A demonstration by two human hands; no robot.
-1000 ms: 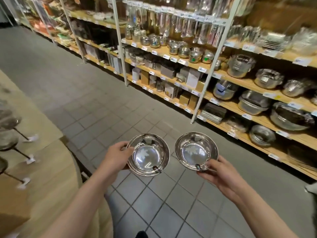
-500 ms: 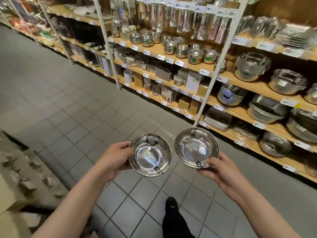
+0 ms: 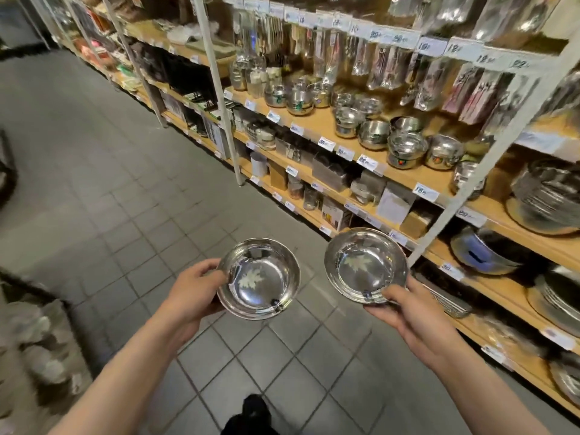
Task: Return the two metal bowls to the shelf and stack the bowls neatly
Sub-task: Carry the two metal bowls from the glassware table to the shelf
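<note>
I carry two shiny metal bowls over a grey tiled floor. My left hand (image 3: pixel 191 290) grips the left rim of the left bowl (image 3: pixel 259 279). My right hand (image 3: pixel 411 312) pinches the near rim of the right bowl (image 3: pixel 365 266), thumb on top. Both bowls are held level, side by side and apart. The wooden shelf unit (image 3: pixel 417 183) with white posts runs along the right. It holds stacks of metal bowls (image 3: pixel 549 199) at the far right and small steel pots (image 3: pixel 405 149) higher up.
Price tags line the shelf edges. A white post (image 3: pixel 470 183) stands just behind the right bowl. Boxes and jars fill the lower shelves. A blurred low display (image 3: pixel 37 340) sits at my left. My dark shoe (image 3: pixel 254 412) shows below.
I have walked closer to the shelves, which now loom larger on the right. The bowls have drifted a little further apart; both hands keep their grip.
</note>
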